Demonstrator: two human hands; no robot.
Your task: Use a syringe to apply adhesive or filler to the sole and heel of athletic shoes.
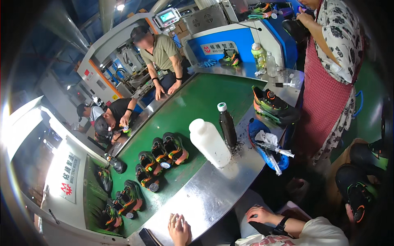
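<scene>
My left hand (178, 229) lies on the metal table edge (197, 201) at the bottom, fingers stretched out and holding nothing. A dark flat object (151, 238) is just left of it. My right hand (260, 215), with a black watch (282, 225) on its wrist, rests over my lap, fingers loosely apart. Nothing shows in that hand. Beyond the metal edge, several black, green and orange sneakers (175, 148) stand on the green conveyor belt (205, 92). A white plastic bottle (210, 143) and a dark bottle with a pale cap (227, 125) stand on the metal edge.
A blue container (259, 130) holds syringes and crumpled white material. Near it sits another sneaker (273, 107). A co-worker in a red apron (289, 110) stands at right; other people work across the belt. At far right, a person's hand (350, 214) touches a dark shoe (356, 192).
</scene>
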